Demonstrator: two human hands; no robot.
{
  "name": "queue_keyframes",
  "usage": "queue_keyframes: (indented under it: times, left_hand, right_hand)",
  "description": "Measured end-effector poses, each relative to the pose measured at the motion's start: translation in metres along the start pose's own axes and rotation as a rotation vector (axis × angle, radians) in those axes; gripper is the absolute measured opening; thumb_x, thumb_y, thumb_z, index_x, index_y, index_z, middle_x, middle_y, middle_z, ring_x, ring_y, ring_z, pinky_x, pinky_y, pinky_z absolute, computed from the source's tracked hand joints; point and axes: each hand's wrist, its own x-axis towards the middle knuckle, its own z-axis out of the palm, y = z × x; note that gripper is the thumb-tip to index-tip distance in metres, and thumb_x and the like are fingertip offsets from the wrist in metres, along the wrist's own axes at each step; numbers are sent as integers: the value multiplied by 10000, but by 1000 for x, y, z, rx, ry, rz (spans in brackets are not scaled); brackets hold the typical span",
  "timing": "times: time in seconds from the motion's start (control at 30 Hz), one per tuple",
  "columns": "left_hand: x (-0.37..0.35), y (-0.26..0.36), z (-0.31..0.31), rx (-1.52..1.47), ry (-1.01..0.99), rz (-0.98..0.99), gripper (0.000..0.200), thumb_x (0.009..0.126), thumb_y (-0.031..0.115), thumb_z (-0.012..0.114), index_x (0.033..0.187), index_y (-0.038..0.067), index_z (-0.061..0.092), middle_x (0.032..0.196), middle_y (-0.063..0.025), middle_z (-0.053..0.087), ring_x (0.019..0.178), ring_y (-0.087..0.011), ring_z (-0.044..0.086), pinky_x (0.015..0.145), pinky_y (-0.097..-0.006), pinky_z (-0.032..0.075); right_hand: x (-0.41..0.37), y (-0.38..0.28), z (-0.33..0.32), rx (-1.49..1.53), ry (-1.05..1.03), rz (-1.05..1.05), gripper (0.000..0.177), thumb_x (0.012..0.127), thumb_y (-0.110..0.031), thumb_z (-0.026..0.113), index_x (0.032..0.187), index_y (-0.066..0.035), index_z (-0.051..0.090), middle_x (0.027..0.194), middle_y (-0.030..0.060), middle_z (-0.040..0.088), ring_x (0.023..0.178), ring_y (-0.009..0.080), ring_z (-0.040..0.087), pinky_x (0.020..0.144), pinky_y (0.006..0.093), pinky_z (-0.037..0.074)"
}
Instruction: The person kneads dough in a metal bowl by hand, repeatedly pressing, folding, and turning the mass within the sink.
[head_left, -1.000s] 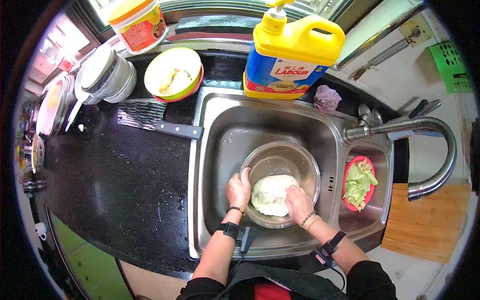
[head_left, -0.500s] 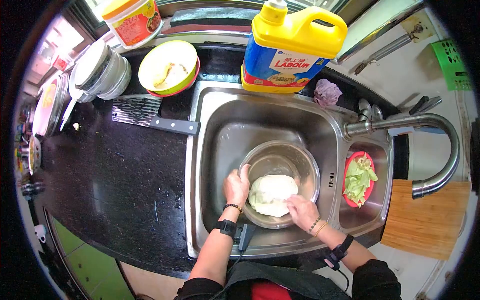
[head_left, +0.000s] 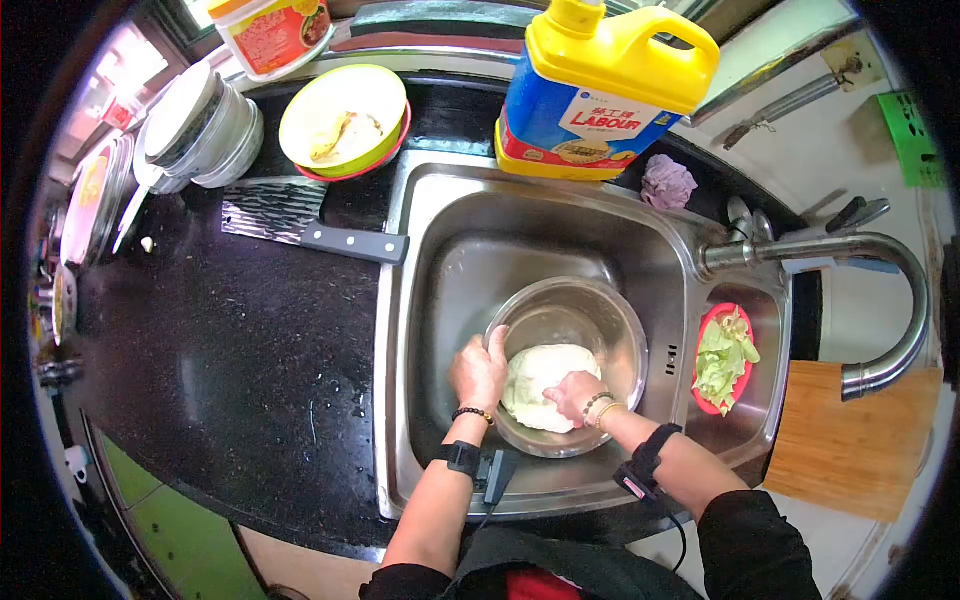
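Stainless sink (head_left: 450, 235), centre frame: left hand (head_left: 478, 374) clasps the metal bowl (head_left: 562, 308) rim; right hand (head_left: 577, 396) touches the cabbage (head_left: 535, 376), its grip unclear.

Daylight comes from the window behind the far edge of the black countertop (head_left: 220, 330); the view is bright overall, with the top left corner washed out to pinkish white. The pale cabbage (head_left: 545, 365) is nearly blown out, its leaf detail faint; the steel sink (head_left: 470, 225) carries soft sheen and small glints on its walls, darker towards its left side; the curved faucet (head_left: 900, 290) shows narrow highlights. The countertop takes a hazy grey reflection near its left edge and reads almost black elsewhere. Wide-angle distortion bends the counter's front edge and the outer objects; black vignetting closes the corners; the far left edge is soft and smeared, while the cleaver (head_left: 275, 211) looks fairly sharp.
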Motion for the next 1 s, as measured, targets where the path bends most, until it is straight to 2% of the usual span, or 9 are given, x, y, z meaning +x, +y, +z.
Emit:
queue_keyframes:
  times: [0.07,0.13,0.43,0.5,0.57,0.83,0.9,0.93,1.0]
  left_hand:
    - [-1,-3,3,19,19,8,531,834,504,455,699,11,597,691,-232,594,681,-400,587,610,-468,458]
    - [-2,-3,1,22,12,6,528,834,504,455,701,13,598,689,-232,594,681,-399,587,610,-468,458]
    - [-1,0,-1,28,-39,-39,504,837,483,463,708,15,599,701,-226,598,692,-399,584,621,-471,453]
    - [-1,-1,1,11,-20,-44,496,835,472,473,692,13,594,683,-228,591,671,-403,580,608,-471,449]
    - [-1,-1,1,-3,-7,3,488,835,461,483,670,14,587,662,-232,582,649,-403,577,587,-467,445]
    - [-2,5,-4,-5,-22,-16,497,832,462,490,691,-4,594,679,-244,580,667,-407,575,597,-462,448]
    - [-2,8,-7,16,-43,-23,518,831,480,477,723,-11,603,709,-247,586,704,-410,577,622,-459,451]
    - [-2,9,-10,5,-70,-39,541,831,502,458,744,-10,609,732,-248,590,733,-408,579,640,-455,452]
    - [-2,6,-9,12,-69,-20,549,832,509,449,752,-9,612,739,-247,592,738,-405,581,646,-455,452]
  right_hand:
    - [4,-9,6,-232,130,-134,373,820,-371,533,811,-18,655,771,167,644,719,257,642,649,352,509]
    - [4,-21,5,-222,180,93,327,800,-365,554,853,-64,669,853,145,648,829,287,623,749,367,481]
    - [29,-19,-4,-317,82,33,321,759,-356,611,844,-52,672,871,163,642,852,289,619,734,366,489]
    - [34,-21,-18,-221,-6,40,306,759,-322,603,789,-24,667,793,170,644,760,283,635,711,358,497]
    - [41,-17,-28,-243,-213,-59,307,766,-277,532,650,-15,644,580,109,617,477,201,599,603,306,508]
    - [47,-12,-38,21,-439,30,291,767,-251,551,610,-12,609,537,89,584,431,148,567,432,288,475]
    - [38,-7,-34,37,-301,-120,311,764,-272,549,611,-7,608,599,144,606,501,210,602,494,339,494]
    - [34,5,-14,-228,137,-383,332,758,-309,550,618,-14,613,678,193,618,608,295,621,595,405,496]
    - [10,0,3,-204,247,-232,322,769,-333,536,791,-24,623,719,195,620,702,344,614,667,444,476]
